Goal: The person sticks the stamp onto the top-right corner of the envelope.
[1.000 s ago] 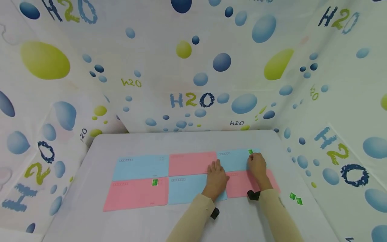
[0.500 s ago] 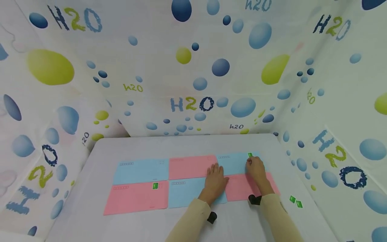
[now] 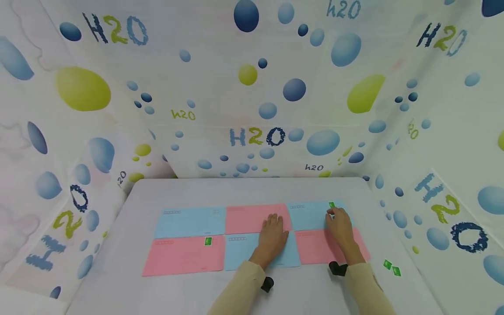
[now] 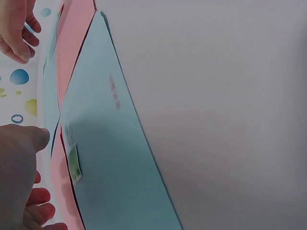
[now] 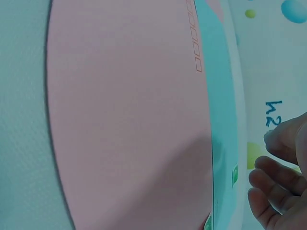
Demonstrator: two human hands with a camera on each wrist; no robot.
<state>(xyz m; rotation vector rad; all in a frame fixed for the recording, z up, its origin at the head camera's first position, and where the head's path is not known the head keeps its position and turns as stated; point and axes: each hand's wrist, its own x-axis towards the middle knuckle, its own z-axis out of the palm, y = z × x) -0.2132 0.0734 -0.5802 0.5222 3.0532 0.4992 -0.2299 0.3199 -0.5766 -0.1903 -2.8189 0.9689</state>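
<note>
On one bench (image 3: 110, 288) there are six envelopes, namely three blue envelopes (image 3: 189, 222) and three pink envelopes (image 3: 183, 254). The green stamps (image 3: 208, 241) count to six in all the views together: two on the bare surface, two on blue paper, two on pink. There are also two hands, one left hand (image 3: 272, 238) and one right hand (image 3: 341, 227), with two sleeves (image 3: 239, 286).

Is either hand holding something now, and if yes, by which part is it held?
Nothing appears held. The left hand lies over the envelopes; the right hand is near a green stamp, without visibly pinching it.
</note>
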